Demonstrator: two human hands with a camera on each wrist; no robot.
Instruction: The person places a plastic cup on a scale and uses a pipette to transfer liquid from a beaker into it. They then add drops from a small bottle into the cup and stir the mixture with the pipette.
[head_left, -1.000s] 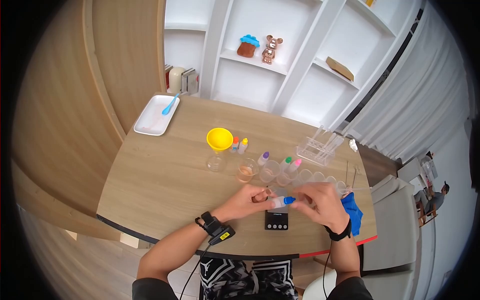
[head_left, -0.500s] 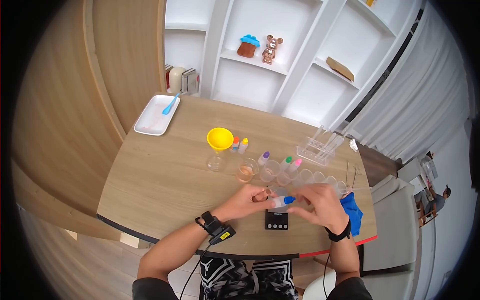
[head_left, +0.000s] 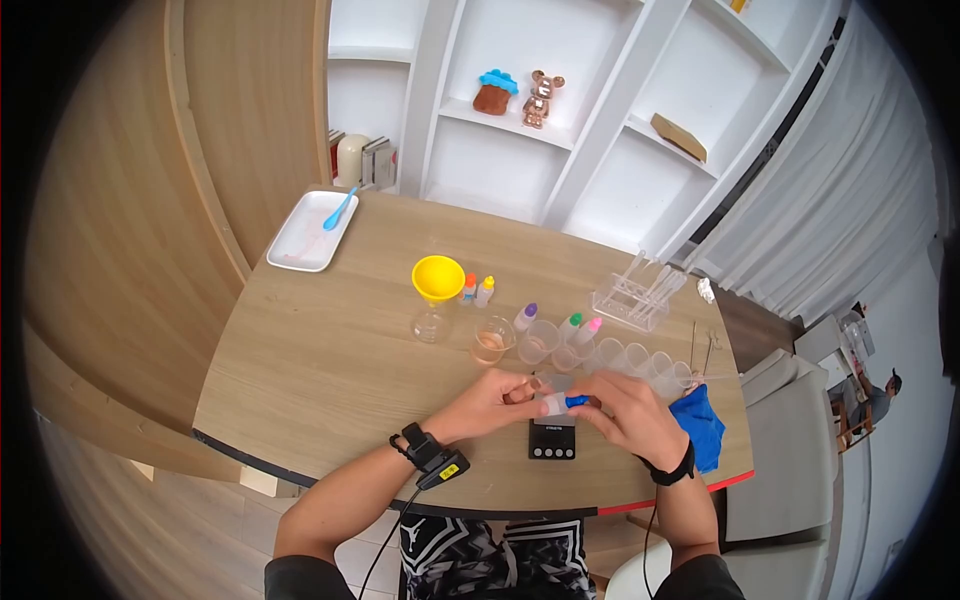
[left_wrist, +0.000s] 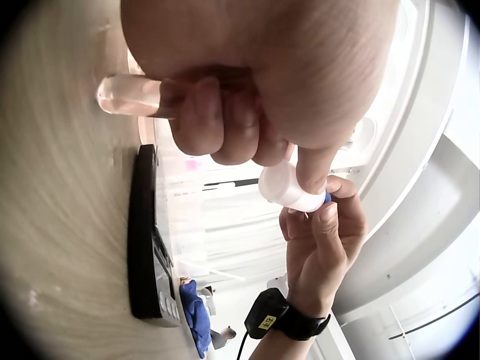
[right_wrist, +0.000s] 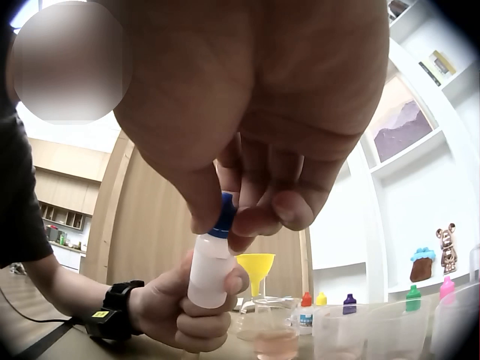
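Note:
A small white dropper bottle [right_wrist: 208,274] with a blue cap [right_wrist: 223,216] is held tilted between both hands. My left hand [head_left: 495,402] grips the bottle's body with thumb and forefinger. The same hand's other fingers curl round a test tube [left_wrist: 127,96], its rounded end sticking out with pale pinkish liquid inside. Thumb and fingers of my right hand [head_left: 630,410] pinch the blue cap. Directly beneath the hands lies a black pocket scale [head_left: 553,440], its far part covered by the hands and bottle.
Behind the hands runs a row of clear cups [head_left: 538,342], with capped dropper bottles [head_left: 526,317] beyond. A yellow funnel [head_left: 438,278] sits in a flask [head_left: 431,325]. Further out are a test tube rack [head_left: 632,300], a white tray [head_left: 290,240] with a blue spoon [head_left: 341,210], and a blue cloth [head_left: 698,428].
My right hand, its fingers apart beside the cap half a second ago, has moved left and closed on the blue cap. The left hand, bottle and test tube stay in place.

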